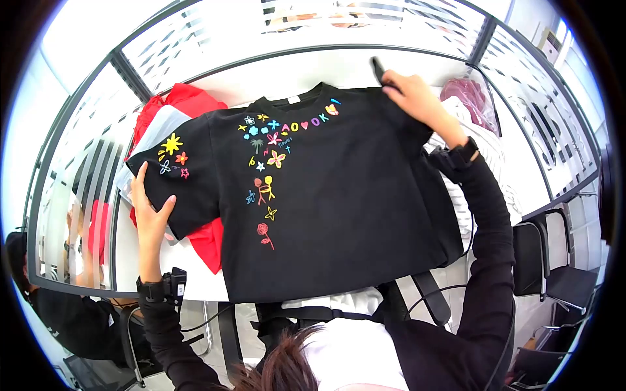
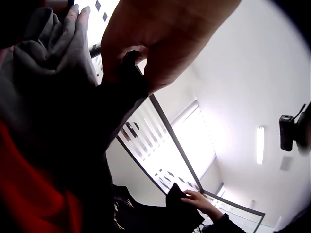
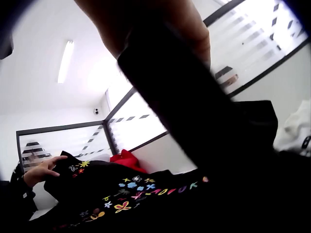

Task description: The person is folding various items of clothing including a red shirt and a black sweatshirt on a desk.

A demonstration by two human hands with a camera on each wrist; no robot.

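Note:
A black T-shirt (image 1: 339, 208) lies spread over the table, its collar at the far side and its hem at the near edge. Colourful drawings of flowers, letters and figures cover its chest and the left-side sleeve (image 1: 192, 176). My left hand (image 1: 151, 212) pinches the edge of that sleeve; the left wrist view shows the cloth between thumb and fingers (image 2: 160, 48). At the opposite shoulder my right hand (image 1: 417, 101) grips the other sleeve, raised, with its dark end sticking up past the fingers. In the right wrist view this sleeve (image 3: 180, 97) hangs from the hand.
Red cloth (image 1: 186, 98) and a pale grey cloth (image 1: 160, 130) lie under the left-side sleeve. White striped cloth (image 1: 486, 153) and a mauve bundle (image 1: 466, 94) sit at the right. Partition panels border the table. Black chairs (image 1: 567, 280) stand at the right; another person (image 1: 72, 319) is at the left.

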